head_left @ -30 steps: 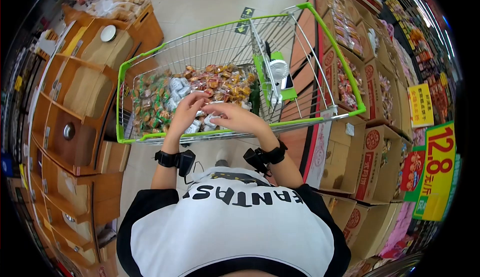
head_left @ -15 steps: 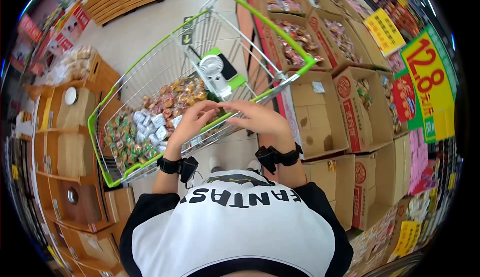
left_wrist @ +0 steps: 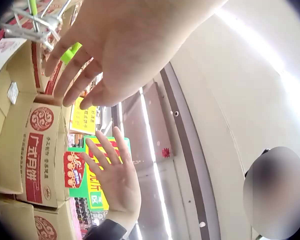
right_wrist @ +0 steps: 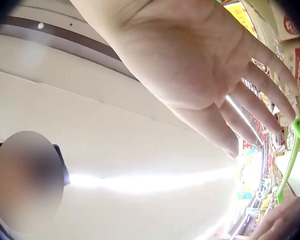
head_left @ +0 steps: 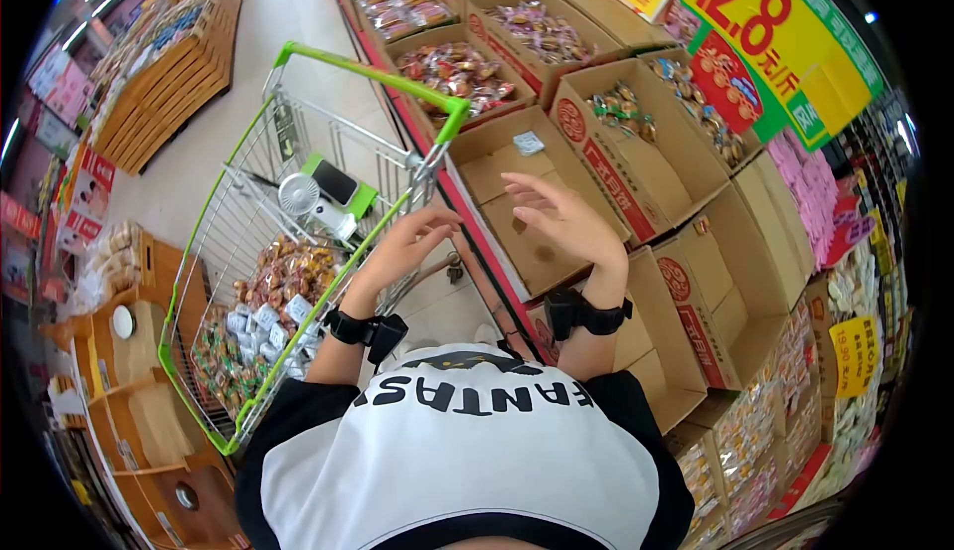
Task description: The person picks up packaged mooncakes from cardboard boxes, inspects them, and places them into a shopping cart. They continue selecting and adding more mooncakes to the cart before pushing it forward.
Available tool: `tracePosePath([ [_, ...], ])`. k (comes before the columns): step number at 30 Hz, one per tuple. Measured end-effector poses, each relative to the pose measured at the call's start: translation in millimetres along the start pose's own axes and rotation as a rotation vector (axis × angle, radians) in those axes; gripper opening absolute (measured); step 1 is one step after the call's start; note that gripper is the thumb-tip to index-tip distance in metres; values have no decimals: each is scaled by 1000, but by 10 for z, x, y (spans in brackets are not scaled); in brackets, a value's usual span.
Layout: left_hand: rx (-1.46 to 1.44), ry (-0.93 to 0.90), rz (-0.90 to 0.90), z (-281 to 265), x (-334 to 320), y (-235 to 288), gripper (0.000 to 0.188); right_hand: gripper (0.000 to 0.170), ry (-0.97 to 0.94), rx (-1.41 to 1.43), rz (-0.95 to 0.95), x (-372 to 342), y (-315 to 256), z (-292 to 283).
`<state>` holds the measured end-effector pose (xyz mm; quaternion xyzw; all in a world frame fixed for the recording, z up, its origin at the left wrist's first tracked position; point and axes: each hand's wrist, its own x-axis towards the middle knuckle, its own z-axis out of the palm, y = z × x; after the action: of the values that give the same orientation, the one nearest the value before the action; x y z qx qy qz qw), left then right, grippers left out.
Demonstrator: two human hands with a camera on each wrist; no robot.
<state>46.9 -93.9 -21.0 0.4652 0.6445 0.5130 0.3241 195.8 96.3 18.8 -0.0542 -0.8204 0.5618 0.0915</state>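
My left hand (head_left: 405, 245) hovers by the near green rail of the shopping cart (head_left: 291, 49), fingers relaxed and holding nothing. To the right, my right hand (head_left: 564, 218) hangs over a cardboard box (head_left: 487, 174) that has a small white packet (head_left: 528, 143) in it. In the left wrist view the fingers of both hands are spread and nothing lies in either palm. Wrapped sweets (head_left: 288, 277) in orange, white and green heaps fill the cart's far left end. A small white fan (head_left: 299, 193) and a phone (head_left: 335, 182) lie at the cart's child-seat panel.
Rows of cardboard boxes, one with red-wrapped packets (head_left: 457, 75), line the right side. A yellow and green price sign (head_left: 770, 28) stands above them. On the left are wooden shelves (head_left: 149, 376), with a slatted wooden stand (head_left: 164, 78) farther back.
The view has turned right, so the cart has shifted left in it. My hands were close together over the cart; now they are apart, the right one over the boxes.
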Motion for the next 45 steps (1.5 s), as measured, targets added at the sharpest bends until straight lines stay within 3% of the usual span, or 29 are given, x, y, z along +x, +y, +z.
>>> tracePosePath([
  [10,-73,-207,16,489,610,39,18,39,244,17,28,-517,257,-429],
  [19,-164,-364,78,562,1125,2,16,37,402,41,142,-519,387,-607],
  [30,-261,-444,236,905,2189,-43,14,32,748,-172,190,-655,359,-948],
  [38,-217,-482,342,1166,3060,61,14,33,878,-373,203,-769,25,-1254],
  [41,-194,-471,276,1187,3395,150,14,34,898,-491,249,-780,-60,-1430],
  [45,-231,-446,289,1298,4013,28,14,34,948,-440,206,-710,38,-1591],
])
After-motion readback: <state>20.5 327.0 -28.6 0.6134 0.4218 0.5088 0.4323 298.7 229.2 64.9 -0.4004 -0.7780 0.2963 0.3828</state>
